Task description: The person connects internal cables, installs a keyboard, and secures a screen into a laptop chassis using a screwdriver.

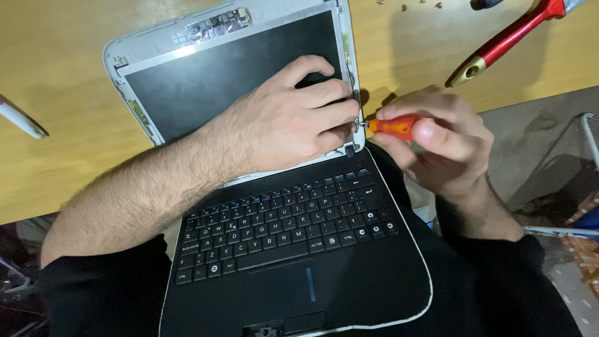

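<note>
I see the left hand (293, 118) pressed flat on the small black bezel-stripped laptop (293, 249) in the lap, covering its screen corner. Right hand (437, 140) grips the orange-handled screwdriver (393, 126) at the hinge. Red-handled pliers (508, 39) and loose screws (405, 6) lie on the wooden table (56, 75).

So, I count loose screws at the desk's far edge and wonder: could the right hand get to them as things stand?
Probably yes, once freed: the right hand has its grip on the orange screwdriver, and only the red-handled tool lies between it and the screws.

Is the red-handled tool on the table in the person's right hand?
No, the right hand grips a small orange screwdriver; the red-handled tool lies untouched on the wooden table.
</note>
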